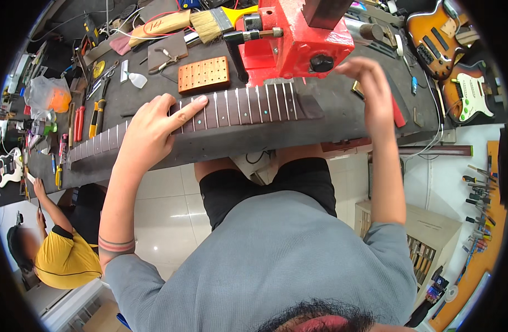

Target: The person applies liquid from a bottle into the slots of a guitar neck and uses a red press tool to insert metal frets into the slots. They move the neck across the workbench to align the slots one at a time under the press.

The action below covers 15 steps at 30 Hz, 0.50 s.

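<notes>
A long guitar neck (248,106) with a dark fretboard and metal frets lies along the bench's near edge. My left hand (148,126) is closed over it left of its middle, one finger stretched along the frets and the others curled over the far side; its underside is hidden. Beyond the neck's wide end stands a red press (298,47) with a black knob (322,63). My right hand (371,83) is raised just right of that knob, fingers apart and loosely curved, slightly blurred, with nothing visible in it.
A drilled wooden block (204,75) sits behind the neck, near a wide brush (212,26). Pliers (97,117) and a small white bottle (136,79) lie to the left. Two sunburst guitar bodies (468,94) are at far right. A person in yellow (68,260) works at lower left.
</notes>
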Available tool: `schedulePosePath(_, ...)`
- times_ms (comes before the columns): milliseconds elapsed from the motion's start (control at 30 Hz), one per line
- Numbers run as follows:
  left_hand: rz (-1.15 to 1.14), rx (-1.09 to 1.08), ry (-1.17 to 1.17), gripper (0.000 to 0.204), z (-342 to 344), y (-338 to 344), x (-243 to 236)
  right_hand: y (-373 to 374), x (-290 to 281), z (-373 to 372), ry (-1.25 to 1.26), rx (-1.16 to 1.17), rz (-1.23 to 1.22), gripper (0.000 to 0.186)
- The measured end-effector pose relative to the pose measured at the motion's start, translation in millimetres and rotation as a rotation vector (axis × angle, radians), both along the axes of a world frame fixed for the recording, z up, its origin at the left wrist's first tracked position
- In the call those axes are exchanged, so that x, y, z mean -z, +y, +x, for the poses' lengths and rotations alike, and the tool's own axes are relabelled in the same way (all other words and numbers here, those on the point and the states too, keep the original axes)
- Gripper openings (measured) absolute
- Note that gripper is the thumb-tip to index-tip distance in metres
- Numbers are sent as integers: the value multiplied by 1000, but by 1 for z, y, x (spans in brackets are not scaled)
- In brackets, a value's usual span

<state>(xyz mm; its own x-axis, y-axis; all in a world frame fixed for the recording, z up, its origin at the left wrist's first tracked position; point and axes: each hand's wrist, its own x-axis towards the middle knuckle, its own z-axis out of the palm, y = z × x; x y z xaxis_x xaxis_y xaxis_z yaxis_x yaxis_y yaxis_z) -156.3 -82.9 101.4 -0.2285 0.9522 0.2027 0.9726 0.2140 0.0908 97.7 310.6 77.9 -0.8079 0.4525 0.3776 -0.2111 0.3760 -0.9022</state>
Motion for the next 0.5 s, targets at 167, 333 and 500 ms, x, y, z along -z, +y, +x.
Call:
schedulePosePath(167, 34, -18, 7, 92, -11, 10, 7, 52, -30, -52, -355, -297, -450, 45)
schedulePosePath(333, 64, -13, 9, 91, -15, 19, 9, 57, -62, -96, -343, -80, -357, 48)
schedulePosePath(500, 63, 6, 25, 93, -20, 16, 17, 39, -158, -116, -161, 25, 148, 48)
